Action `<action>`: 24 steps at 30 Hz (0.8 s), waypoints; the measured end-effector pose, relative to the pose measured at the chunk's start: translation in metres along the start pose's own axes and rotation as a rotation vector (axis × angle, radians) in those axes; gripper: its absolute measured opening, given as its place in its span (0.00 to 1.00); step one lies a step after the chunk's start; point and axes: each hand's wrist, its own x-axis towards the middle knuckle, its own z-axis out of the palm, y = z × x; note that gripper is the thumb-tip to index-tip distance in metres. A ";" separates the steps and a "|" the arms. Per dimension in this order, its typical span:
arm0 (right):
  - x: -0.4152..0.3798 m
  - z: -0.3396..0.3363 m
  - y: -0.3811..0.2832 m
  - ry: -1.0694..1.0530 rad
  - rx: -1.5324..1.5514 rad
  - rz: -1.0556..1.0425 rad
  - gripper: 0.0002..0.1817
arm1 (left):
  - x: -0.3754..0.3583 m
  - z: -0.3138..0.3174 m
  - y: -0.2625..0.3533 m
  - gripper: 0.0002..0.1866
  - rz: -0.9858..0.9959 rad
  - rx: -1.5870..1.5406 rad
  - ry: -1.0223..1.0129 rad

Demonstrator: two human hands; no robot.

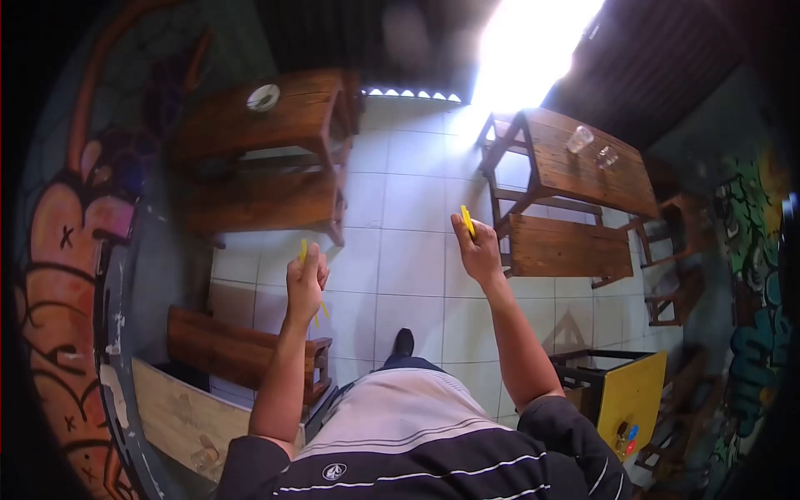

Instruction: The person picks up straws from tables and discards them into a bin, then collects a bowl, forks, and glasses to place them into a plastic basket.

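My left hand (307,279) is closed around a thin yellow object (303,250), whose tip shows above the thumb; more thin yellow pieces stick out below the fingers. Held out over the tiled floor, my right hand (479,248) pinches another yellow object (467,221) between thumb and fingers. The two hands are apart, at about the same height. What exactly the yellow objects are is too small to tell.
A wooden table (242,112) with a white plate (263,98) and a bench stand at upper left. Glasses (580,139) stand on another wooden table (608,179) at upper right, beside a bench (569,246). Near me are a pale table (179,408) and a yellow-topped one (633,396).
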 end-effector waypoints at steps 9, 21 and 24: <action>0.016 -0.017 0.058 0.029 0.108 0.201 0.26 | 0.093 0.060 -0.026 0.26 -0.090 -0.048 -0.205; 0.185 0.032 0.065 0.089 0.142 0.192 0.27 | 0.266 0.047 -0.036 0.28 -0.112 -0.006 -0.262; 0.231 0.032 0.055 0.151 0.222 0.214 0.27 | 0.334 0.075 -0.032 0.27 -0.111 -0.022 -0.370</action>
